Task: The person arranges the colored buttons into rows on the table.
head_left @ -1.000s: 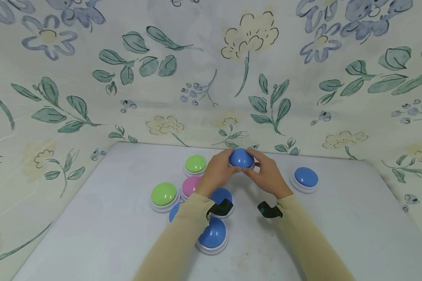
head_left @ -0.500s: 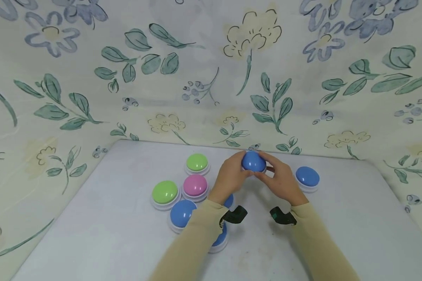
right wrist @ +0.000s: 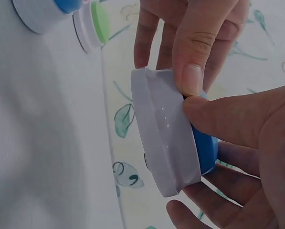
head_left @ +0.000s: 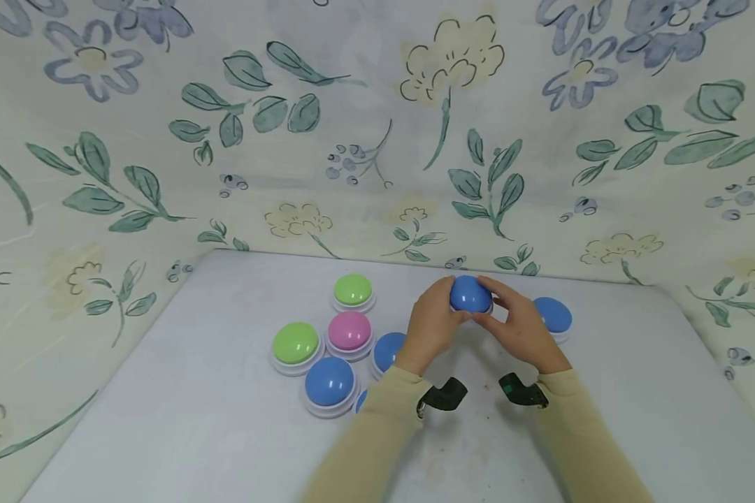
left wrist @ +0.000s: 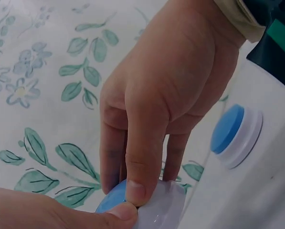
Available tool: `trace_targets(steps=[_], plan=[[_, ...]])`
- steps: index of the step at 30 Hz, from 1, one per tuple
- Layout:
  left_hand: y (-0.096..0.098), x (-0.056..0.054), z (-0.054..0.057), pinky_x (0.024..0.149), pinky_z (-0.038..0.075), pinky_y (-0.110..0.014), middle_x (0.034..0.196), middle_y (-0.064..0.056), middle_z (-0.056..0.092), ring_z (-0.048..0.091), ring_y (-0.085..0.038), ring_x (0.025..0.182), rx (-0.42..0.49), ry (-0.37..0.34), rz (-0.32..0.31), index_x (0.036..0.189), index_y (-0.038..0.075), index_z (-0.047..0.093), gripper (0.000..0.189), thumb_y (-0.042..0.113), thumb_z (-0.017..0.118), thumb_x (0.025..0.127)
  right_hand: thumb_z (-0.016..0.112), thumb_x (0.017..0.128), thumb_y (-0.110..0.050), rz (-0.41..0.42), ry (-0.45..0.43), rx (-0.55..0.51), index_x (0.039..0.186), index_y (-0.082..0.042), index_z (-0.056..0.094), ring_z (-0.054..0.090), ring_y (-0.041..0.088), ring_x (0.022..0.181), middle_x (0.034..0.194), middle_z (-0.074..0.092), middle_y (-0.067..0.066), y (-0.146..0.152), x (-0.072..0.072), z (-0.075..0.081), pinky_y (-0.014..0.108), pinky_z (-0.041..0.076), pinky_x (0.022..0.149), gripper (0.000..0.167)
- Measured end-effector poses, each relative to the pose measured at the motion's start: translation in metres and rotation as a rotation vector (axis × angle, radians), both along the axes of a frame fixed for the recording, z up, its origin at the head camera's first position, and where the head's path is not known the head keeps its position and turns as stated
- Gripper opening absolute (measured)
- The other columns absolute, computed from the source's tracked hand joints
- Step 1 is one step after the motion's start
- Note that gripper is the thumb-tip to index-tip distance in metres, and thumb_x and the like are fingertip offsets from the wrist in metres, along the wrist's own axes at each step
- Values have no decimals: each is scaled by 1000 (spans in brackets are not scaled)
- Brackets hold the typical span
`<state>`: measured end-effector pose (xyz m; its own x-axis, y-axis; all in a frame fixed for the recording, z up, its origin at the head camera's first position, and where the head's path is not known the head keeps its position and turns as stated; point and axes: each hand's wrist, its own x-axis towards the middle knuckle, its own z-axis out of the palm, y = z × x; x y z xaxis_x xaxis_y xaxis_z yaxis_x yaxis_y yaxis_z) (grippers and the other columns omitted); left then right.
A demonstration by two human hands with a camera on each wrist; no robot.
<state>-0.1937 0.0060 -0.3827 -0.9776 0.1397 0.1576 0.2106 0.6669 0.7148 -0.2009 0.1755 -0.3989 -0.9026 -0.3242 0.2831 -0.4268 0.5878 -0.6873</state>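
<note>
Between my two hands is a push button (head_left: 470, 295) with a blue dome and a white round base. My left hand (head_left: 430, 326) grips it from the left and my right hand (head_left: 521, 331) from the right. In the right wrist view, both thumbs meet at the seam of dome and white base (right wrist: 163, 136), and the button is held off the table. A second blue button (head_left: 554, 316) stands on the table, partly behind my right hand. Left of my left hand, another blue button (head_left: 386, 351) is partly covered by my left wrist.
On the white table (head_left: 195, 419), left of my arms, stand two green buttons (head_left: 296, 342), a pink button (head_left: 349, 330) and a blue button (head_left: 329, 381). My left sleeve mostly hides one more blue button (head_left: 361, 399). A flower-patterned cloth (head_left: 352, 140) rises behind the table.
Both hands have carried the held blue button to the right, nearer the blue button at the right. My left arm now uncovers more of the buttons on the left.
</note>
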Motion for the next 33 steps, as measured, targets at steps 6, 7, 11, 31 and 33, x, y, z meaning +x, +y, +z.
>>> trace_targets(steps=[6,7,11,31,33], plan=[[10,-2,-4,112,42,-46,147,-17,52,51,-33,134,-1,11,-2,146,-3,46,62,14,73,93,70,93,-4,20,5,1,147,5,44,49,46,131,148,47,27,11,-1,0,60,41,108,60],[12,-2,-6,112,42,-46,147,-17,52,51,-32,134,-2,9,0,146,-3,46,62,14,73,93,70,93,-4,16,1,6,147,5,44,50,47,131,148,47,27,13,-1,-1,60,42,107,60],[17,-2,-10,112,42,-47,147,-16,52,51,-31,134,-1,1,3,146,-2,47,62,14,74,92,69,94,-5,13,-18,20,147,5,44,52,48,128,148,46,28,18,-1,-2,60,43,106,60],[49,-9,-28,112,42,-37,147,-11,54,52,-25,134,7,10,7,146,1,48,62,16,75,92,71,94,-10,-49,-74,116,148,2,44,56,53,121,145,48,31,46,-2,-2,65,45,100,61],[52,-11,-31,112,42,-37,147,-11,53,51,-24,135,20,9,9,146,1,48,62,15,74,92,71,94,-9,-52,-74,115,148,3,44,55,53,121,145,47,31,48,-3,-3,64,46,99,61]])
